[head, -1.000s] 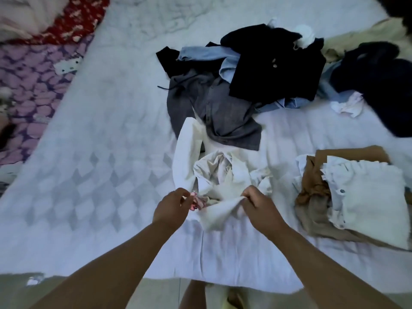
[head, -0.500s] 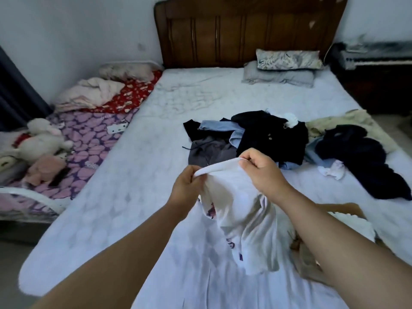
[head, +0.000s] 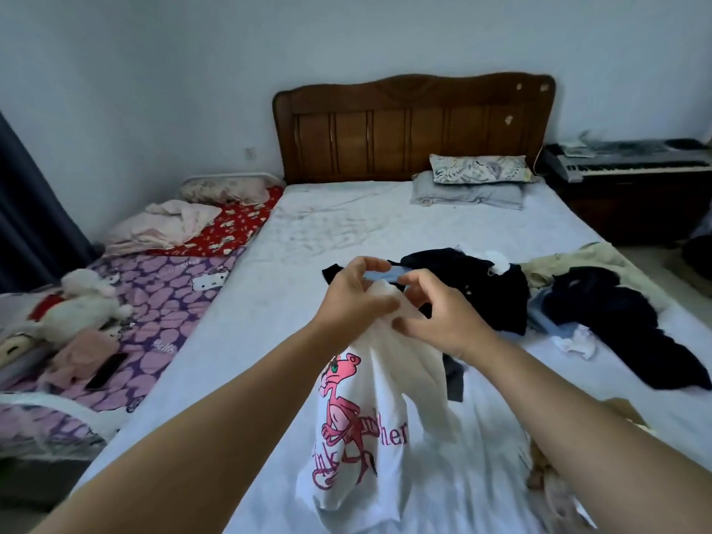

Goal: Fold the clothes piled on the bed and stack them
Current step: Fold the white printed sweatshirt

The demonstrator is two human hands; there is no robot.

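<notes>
I am pinching the white T-shirt [head: 358, 429] with my left hand [head: 352, 298] and right hand [head: 439, 321] close together above the bed [head: 308, 233], letting it hang open for folding.

folded stack [head: 547, 472] bottom right, blurred, perhaps tan, mostly behind the forearm

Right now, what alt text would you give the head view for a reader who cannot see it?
Both hands, left hand and right hand, hold up a white T-shirt with a pink cartoon print over a white bed. A pile of dark clothes lies unfolded behind it, below a wooden headboard.
</notes>
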